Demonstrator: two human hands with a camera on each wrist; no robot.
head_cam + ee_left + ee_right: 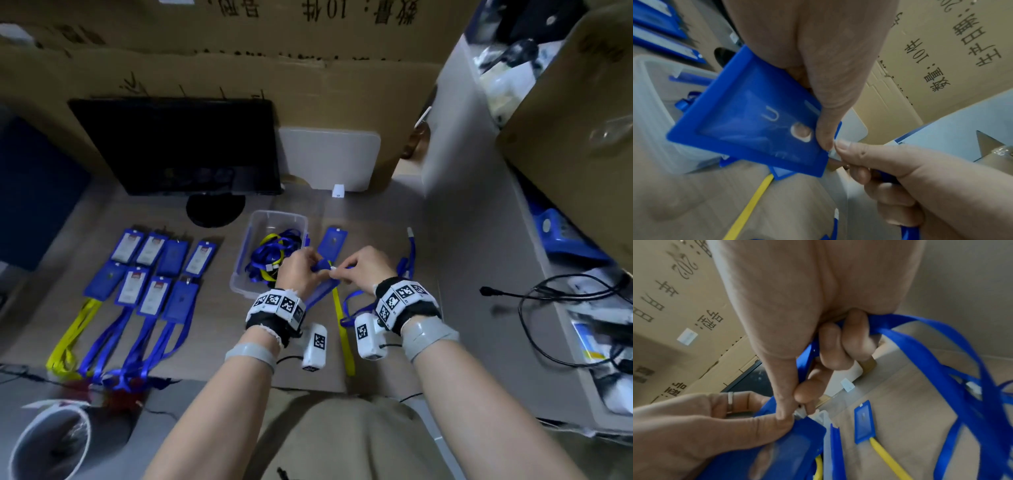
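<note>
Holder [748, 123] in left hand [299, 270]; lanyard [920, 344] in right hand [364, 270].

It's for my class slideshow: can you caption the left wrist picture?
Left hand holds a blue badge holder while the right hand pinches a white clip at its edge.

The desk [376, 212] holds badge holders [154, 270], clear bin [240, 263] and monitor [178, 144].

Left hand [297, 271] and right hand [363, 270] are hiding most of the badge holder [322, 266] mid-frame; fingers [784, 412] are covering its clip [800, 414]; the lanyard [957, 394] is running off the lower right.
</note>
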